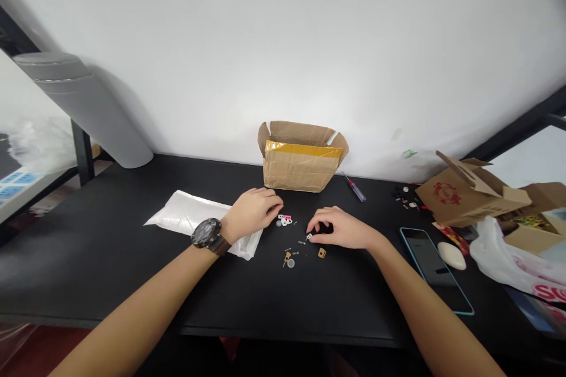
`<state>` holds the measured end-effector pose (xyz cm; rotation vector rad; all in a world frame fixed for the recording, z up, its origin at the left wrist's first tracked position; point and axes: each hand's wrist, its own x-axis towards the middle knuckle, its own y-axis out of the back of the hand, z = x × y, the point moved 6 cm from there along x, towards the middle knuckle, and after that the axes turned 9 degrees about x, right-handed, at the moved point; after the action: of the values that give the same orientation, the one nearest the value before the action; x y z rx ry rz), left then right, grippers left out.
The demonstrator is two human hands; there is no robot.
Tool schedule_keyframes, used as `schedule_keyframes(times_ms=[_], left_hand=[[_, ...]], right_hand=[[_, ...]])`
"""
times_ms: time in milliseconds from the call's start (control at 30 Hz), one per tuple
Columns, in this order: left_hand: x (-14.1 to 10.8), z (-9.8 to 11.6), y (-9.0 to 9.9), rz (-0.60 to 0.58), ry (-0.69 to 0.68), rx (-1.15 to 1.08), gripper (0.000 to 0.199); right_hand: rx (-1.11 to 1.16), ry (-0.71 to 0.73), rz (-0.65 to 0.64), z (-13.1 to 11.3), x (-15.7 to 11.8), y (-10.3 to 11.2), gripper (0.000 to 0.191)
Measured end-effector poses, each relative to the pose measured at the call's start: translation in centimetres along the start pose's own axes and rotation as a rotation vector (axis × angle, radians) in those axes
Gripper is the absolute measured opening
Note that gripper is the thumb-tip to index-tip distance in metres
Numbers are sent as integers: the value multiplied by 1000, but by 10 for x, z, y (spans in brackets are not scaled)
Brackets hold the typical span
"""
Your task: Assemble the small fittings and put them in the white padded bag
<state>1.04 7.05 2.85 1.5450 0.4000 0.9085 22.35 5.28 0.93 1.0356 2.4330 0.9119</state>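
My right hand rests on the black tabletop, its fingertips pinched on a small white part. My left hand, with a dark wristwatch on its wrist, lies curled just left of a cluster of small pink and white pieces. Its wrist sits over a white plastic pouch. Between my hands lie tiny metal springs, a small tan block, another tan piece and a clear round disc. My left fingers hide anything they might hold.
An open cardboard box stands against the white wall. To its right lie a screwdriver, scattered small parts, a phone, a white oval bar, a printed carton and a plastic bag.
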Motion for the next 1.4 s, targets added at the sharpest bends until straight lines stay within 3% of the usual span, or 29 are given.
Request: schedule_keyframes(times_ms=[167,467,767,1133,1400], left_hand=[[-10,2,-12,37,30,-126,26],[-17,-7,-8,30,152,-303,27],[-17,2,-13,-9,65,-199,44],[-11,16,-20,-27,62,-168,24],[-14,19,-18,-17,47,-241,29]], right_hand=[[3,-12,3,-2,1,1,25],[4,-31,40,2,4,2,26],[13,-69,75,7,8,2,30],[38,-124,115,17,10,1,29],[57,-129,132,20,11,1,28]])
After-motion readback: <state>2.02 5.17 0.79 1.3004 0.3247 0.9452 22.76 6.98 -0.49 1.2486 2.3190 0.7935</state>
